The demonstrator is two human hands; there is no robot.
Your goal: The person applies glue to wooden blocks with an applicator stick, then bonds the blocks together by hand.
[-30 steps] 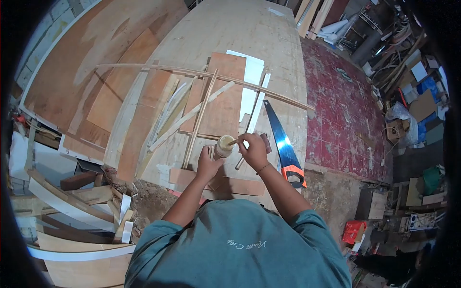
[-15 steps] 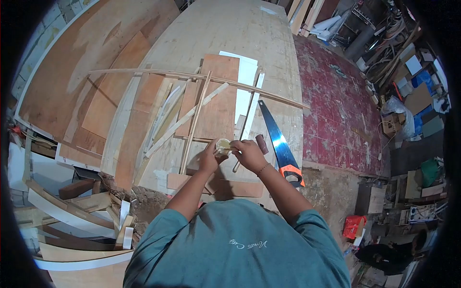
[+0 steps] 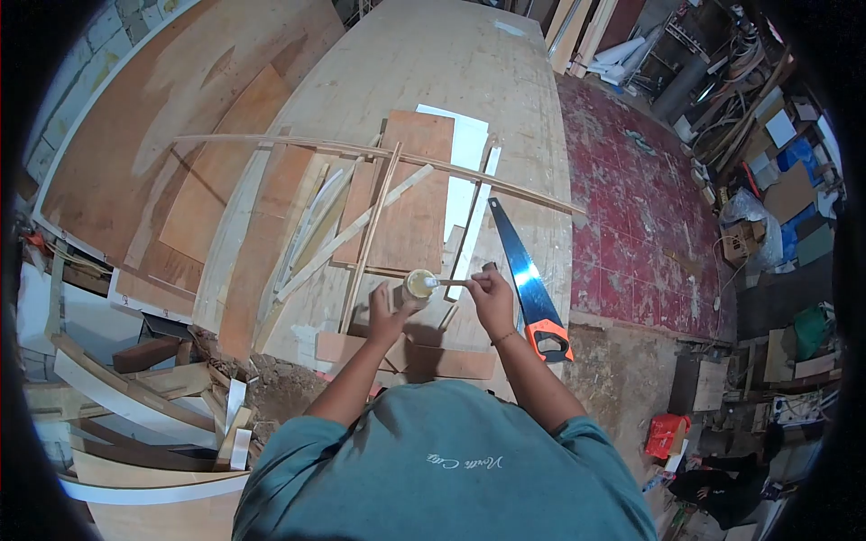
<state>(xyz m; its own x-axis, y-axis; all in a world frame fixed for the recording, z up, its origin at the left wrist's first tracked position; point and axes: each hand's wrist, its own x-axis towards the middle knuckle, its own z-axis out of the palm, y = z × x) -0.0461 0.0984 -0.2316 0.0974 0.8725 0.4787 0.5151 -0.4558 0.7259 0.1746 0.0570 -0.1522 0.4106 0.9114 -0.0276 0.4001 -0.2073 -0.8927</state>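
A small round cup (image 3: 418,285) with pale yellowish contents stands at the near part of the work table. My left hand (image 3: 386,317) is just left of it, fingers apart and thumb close to the cup's near side. In my right hand (image 3: 492,302) is a thin brush (image 3: 451,283), held level, its whitish tip over the cup's right rim. A handsaw (image 3: 525,275) with an orange and black handle lies just right of that hand. A short wooden plank (image 3: 465,362) lies in front of me, below the cup.
Long thin strips (image 3: 528,194) cross the table over a brown board (image 3: 413,194) and white panels (image 3: 469,135). More wood strips lie to the left. A red tiled floor (image 3: 622,234) runs along the right, with clutter beyond. Curved wooden pieces (image 3: 126,401) are stacked at lower left.
My left hand has loosened from around the cup and opened. My right hand has moved right and slightly down, drawing the brush toward the cup's rim.
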